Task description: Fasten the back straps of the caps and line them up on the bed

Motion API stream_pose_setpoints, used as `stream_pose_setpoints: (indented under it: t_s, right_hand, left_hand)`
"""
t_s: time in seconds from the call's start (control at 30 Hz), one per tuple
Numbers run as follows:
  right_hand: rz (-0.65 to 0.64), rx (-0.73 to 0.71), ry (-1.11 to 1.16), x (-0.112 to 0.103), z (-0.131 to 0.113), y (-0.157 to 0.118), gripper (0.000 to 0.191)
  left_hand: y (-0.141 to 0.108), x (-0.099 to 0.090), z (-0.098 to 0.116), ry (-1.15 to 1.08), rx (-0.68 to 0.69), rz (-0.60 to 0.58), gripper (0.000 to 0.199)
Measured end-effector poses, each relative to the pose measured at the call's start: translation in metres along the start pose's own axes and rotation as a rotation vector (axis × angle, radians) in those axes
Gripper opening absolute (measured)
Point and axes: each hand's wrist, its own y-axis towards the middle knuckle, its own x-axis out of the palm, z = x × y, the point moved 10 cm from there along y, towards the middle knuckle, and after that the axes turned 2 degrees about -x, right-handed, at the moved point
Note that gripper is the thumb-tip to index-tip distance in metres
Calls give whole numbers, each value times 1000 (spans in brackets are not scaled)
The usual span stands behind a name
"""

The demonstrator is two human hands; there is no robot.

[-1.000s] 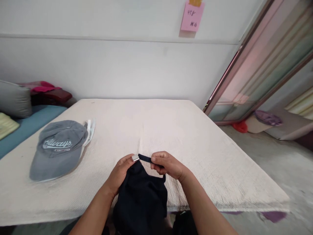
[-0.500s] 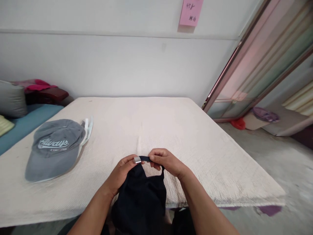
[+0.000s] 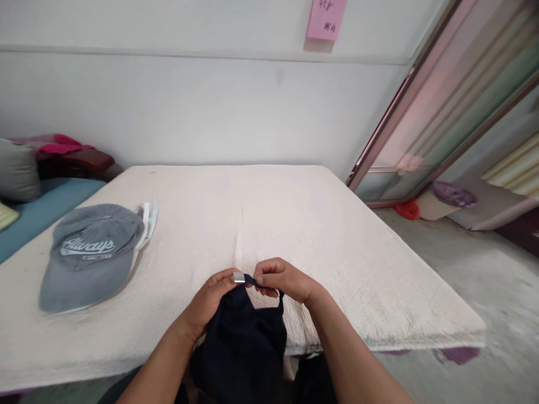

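Observation:
A dark navy cap hangs at the near edge of the cloth-covered table, its back strap uppermost. On the strap is a silver metal buckle. My left hand is closed on the strap at the buckle, with the thumb beside the metal. To the right, my right hand pinches the strap between thumb and fingers. The cap's opening shows below the strap, between both hands. A grey cap with white lettering and pale straps lies on the table at the left.
The table has a cream textured cover and stands against a white wall. A grey cushion and blue bedding lie at the far left. Beyond the table's right side are a sliding door and a bin with a purple liner.
My right hand has come slightly closer to the buckle, and the strap between the hands now bends more. The buckle is a little further right and lower. The whole view has shifted slightly.

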Motion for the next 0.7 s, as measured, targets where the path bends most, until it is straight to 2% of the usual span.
stream_pose_setpoints:
  t_s: [0.13, 0.33, 0.47, 0.7]
  right_hand:
    - [17, -15, 48, -3, 1, 1, 20]
    - [-36, 35, 67, 3, 8, 3, 19]
    - [-8, 22, 55, 1, 6, 3, 14]
    - [21, -15, 33, 0, 2, 4, 19]
  left_hand:
    - [-1, 9, 2, 33, 12, -70, 21]
    - [-2, -6, -5, -9, -28, 70, 24]
    - [-1, -9, -8, -21, -33, 101, 25]
    - [-1, 3, -9, -4, -37, -9, 21]
